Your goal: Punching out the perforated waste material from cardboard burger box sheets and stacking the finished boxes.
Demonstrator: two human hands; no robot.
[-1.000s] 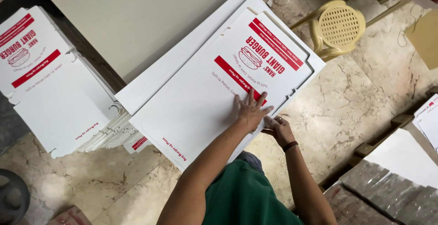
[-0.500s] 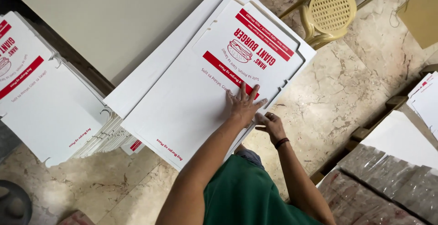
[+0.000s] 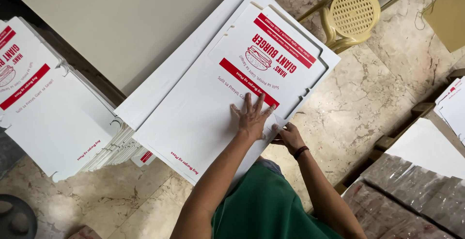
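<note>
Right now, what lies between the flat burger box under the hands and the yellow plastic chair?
In the head view, only bare marble floor separates the flat burger box from the yellow plastic chair; nothing rests on that stretch.

Bright, even daylight, soft shadows, sharp focus, slight stretching at edges.

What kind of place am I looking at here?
Probably a small packing or box-folding workspace, perhaps in a home or shop back room. Flat white printed box blanks lie stacked in piles on a marble floor, beside a yellow plastic chair and wrapped bundles.
</note>
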